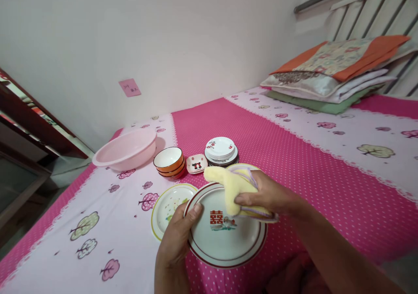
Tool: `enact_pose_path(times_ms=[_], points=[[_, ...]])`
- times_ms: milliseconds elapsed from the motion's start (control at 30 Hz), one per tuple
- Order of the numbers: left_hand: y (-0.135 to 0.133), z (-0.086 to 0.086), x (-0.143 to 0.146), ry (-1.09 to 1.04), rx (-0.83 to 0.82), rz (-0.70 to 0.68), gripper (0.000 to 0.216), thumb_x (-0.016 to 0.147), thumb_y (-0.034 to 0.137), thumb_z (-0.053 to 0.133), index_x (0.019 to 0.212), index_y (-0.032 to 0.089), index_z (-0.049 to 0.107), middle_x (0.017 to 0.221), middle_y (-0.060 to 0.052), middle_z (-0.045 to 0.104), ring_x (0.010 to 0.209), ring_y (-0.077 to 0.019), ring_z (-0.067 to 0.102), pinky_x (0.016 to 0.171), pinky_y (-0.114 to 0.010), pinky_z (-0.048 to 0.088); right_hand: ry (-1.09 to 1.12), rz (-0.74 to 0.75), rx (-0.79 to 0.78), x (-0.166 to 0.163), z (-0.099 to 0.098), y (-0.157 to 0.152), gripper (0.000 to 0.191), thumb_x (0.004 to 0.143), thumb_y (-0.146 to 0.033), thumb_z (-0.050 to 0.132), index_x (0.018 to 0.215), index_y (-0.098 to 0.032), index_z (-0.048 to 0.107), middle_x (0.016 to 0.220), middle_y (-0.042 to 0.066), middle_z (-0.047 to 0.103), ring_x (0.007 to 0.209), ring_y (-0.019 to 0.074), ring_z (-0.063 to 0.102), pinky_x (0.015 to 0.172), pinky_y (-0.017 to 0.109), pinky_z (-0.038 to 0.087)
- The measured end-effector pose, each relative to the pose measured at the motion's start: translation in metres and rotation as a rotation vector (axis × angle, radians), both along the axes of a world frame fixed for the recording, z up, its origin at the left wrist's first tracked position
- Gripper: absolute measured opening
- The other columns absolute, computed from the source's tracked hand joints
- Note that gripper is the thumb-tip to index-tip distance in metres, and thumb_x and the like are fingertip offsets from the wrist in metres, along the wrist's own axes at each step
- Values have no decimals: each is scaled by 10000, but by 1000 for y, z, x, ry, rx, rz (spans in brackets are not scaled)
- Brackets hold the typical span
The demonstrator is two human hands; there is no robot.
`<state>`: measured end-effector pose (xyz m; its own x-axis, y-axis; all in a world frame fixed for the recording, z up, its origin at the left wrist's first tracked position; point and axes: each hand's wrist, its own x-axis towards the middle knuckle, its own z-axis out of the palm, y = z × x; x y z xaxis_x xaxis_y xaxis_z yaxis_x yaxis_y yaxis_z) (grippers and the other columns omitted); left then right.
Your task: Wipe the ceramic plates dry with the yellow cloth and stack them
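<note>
My left hand [179,237] grips the left rim of a white plate [225,242] with a red-brown rim line and a red emblem in its middle, holding it over the near edge of the bed. My right hand [266,195] is closed on a pale yellow cloth [228,185] that lies against the plate's upper part. Just left of the held plate, a white plate with a yellow rim [168,207] lies flat on the bedsheet. Another plate's edge [241,168] shows behind the cloth.
On the pink bedsheet [294,163] behind the plates stand a pink plastic basin [126,150], stacked orange bowls [169,161], a small square dish [196,163] and a stack of small white plates [221,149]. Folded bedding [333,74] sits at the back right. Dark wooden furniture [22,128] is at the left.
</note>
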<state>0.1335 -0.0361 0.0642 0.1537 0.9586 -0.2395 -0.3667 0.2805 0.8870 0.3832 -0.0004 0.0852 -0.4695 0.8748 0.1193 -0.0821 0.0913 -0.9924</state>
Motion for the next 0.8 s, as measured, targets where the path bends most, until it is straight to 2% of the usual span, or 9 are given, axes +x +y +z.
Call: enact_pose_path(times_ms=[67,167,367,500,567,667,800], points=[[-1,2,0,-8,16,7,421,800,360,852,1141,131,763,993,-135,822,976,-331,778,892,-425,628,-49,-52,-5,-3,-2,1,462,725,-456,842,1037,-154,684,926,52,747,830,226,702,727,307,571],[1,2,0,-42,13,41,449,783,354,863,1146,114,755,981,-145,821,969,-338,780,898,-437,630,-18,-74,12,-8,-4,3,460,726,-452,836,1044,-156,685,928,47,752,838,232,709,739,315,570],[9,-5,-6,-125,16,253,458,803,288,840,1207,108,720,1022,-142,819,999,-327,777,942,-447,624,180,-151,-53,-26,-12,6,558,761,-511,821,1162,-154,666,1048,91,784,937,288,752,804,381,599],[15,-2,-2,-246,34,439,399,912,249,709,1289,122,690,1099,-144,808,1050,-300,766,1002,-434,598,323,-372,-95,-52,-23,3,620,784,-583,800,1216,-152,689,1159,111,783,1069,328,737,931,423,575],[17,2,6,-309,20,559,358,968,247,622,1299,127,689,1099,-139,808,1054,-277,766,1018,-416,588,409,-496,-118,-70,-28,-2,635,798,-606,785,1247,-167,692,1227,106,768,1164,342,704,992,427,551],[17,10,27,-349,36,745,345,1004,269,567,1291,128,696,1111,-128,807,1079,-264,757,1009,-400,594,497,-642,-162,-95,-32,-11,652,825,-608,762,1305,-176,670,1242,91,765,1195,335,692,1042,436,530],[12,13,59,-353,67,910,373,1010,349,580,1303,144,688,1179,-114,789,1141,-261,730,988,-383,605,587,-683,-171,-111,-34,-20,611,868,-500,764,1392,-220,622,1294,57,744,1239,295,671,1102,419,494]])
